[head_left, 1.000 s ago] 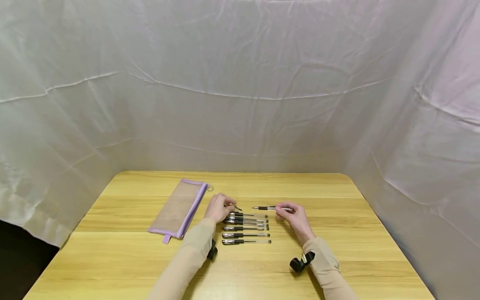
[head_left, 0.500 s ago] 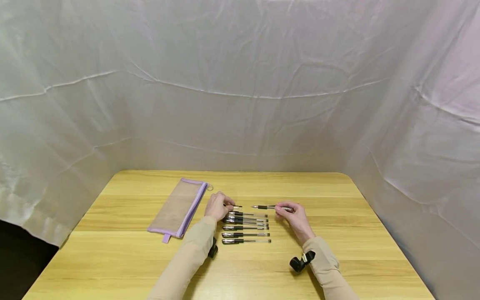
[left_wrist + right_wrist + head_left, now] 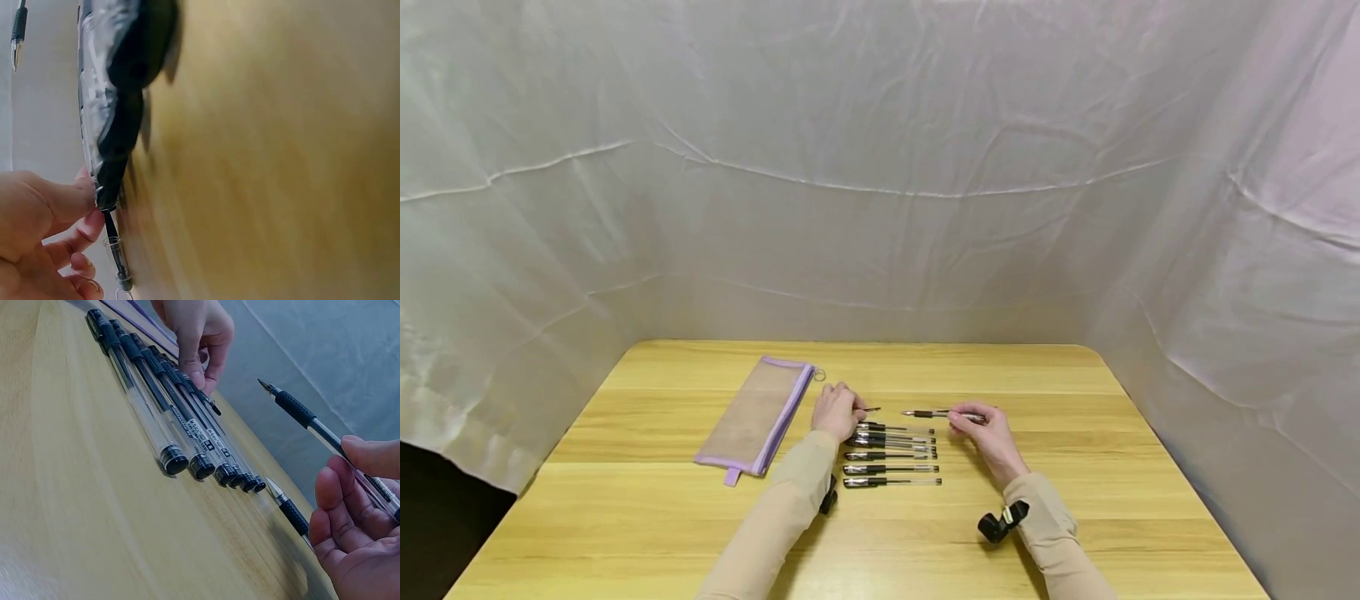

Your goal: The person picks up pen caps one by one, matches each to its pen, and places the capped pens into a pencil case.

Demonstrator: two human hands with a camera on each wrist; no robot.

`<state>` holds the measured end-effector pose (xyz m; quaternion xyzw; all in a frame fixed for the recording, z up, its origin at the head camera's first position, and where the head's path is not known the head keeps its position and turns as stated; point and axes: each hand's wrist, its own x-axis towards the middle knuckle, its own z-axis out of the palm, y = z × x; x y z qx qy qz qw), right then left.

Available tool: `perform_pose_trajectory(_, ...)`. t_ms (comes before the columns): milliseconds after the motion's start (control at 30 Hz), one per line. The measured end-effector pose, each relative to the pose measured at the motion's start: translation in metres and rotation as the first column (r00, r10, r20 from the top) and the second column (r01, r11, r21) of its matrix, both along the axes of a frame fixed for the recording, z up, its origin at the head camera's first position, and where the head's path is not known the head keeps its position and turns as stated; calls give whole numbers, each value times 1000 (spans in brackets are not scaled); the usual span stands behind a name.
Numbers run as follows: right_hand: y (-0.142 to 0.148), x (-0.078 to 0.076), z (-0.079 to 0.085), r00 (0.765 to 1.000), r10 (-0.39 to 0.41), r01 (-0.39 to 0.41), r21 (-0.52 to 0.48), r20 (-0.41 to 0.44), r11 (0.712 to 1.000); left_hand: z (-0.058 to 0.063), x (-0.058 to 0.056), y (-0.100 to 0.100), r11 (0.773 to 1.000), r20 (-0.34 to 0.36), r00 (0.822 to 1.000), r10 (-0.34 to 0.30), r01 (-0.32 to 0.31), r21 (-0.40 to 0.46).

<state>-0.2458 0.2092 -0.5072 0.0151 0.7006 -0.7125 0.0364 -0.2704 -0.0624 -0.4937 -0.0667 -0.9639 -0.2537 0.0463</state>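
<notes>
At the far end of a row of capped gel pens [image 3: 887,456], my left hand [image 3: 837,412] pinches a small piece that looks like a pen cap [image 3: 871,409], partly hidden by the fingers. The left wrist view shows a clear piece with a dark end [image 3: 115,256] beside these fingertips. My right hand [image 3: 988,433] holds an uncapped gel pen [image 3: 294,407] between thumb and fingers, its bare tip pointing left toward the other hand. Beneath it, in the right wrist view, a second uncapped gel pen [image 3: 292,514] lies on the table, partly hidden by the right hand.
A mesh zip pouch [image 3: 756,417] with purple edging lies flat on the wooden table [image 3: 647,517], left of the pens. Its ring [image 3: 820,376] is at the far right corner. Grey cloth [image 3: 880,250] hangs around the back and sides.
The small piece in my left fingers has turned and its visible end has drawn in slightly to the left. My right hand and its pen have barely moved. The row of pens stays put.
</notes>
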Motion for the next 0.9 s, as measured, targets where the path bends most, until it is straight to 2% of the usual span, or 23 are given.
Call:
perform_pose_trajectory(133,-1,1,1,1000,6,-6,1,-6,1000,-3,-1,0,1000,4,1000,7,-7,-9)
perform_pose_trajectory(233,-2,2,1,1000,9,-9,4,-11,1000,-4,-1,-1,1000,5,1000,17,-17,16)
perform_pose_trajectory(333,-2,2,1,1000,17,-17,6,-10,1000,-4,-1,-2,997,17,1000,26,-27,71)
perform_pose_trajectory(433,-2,3,2,1000,24,-24,-6,-11,1000,-1,0,-4,984,43,999,32,-39,171)
perform_pose_trajectory(533,-2,3,2,1000,25,-25,-10,-13,1000,2,2,-5,959,65,998,24,-42,281)
perform_pose_trajectory(667,-2,3,3,1000,25,-25,0,-16,1000,6,6,-5,916,95,995,-20,-20,401)
perform_pose_trajectory(800,-2,4,3,999,26,-26,5,-19,1000,9,9,-5,860,130,990,-54,-20,510)
perform_pose_trajectory(900,-3,4,4,999,28,-28,7,-19,1000,9,10,-6,816,130,989,-76,-13,578)
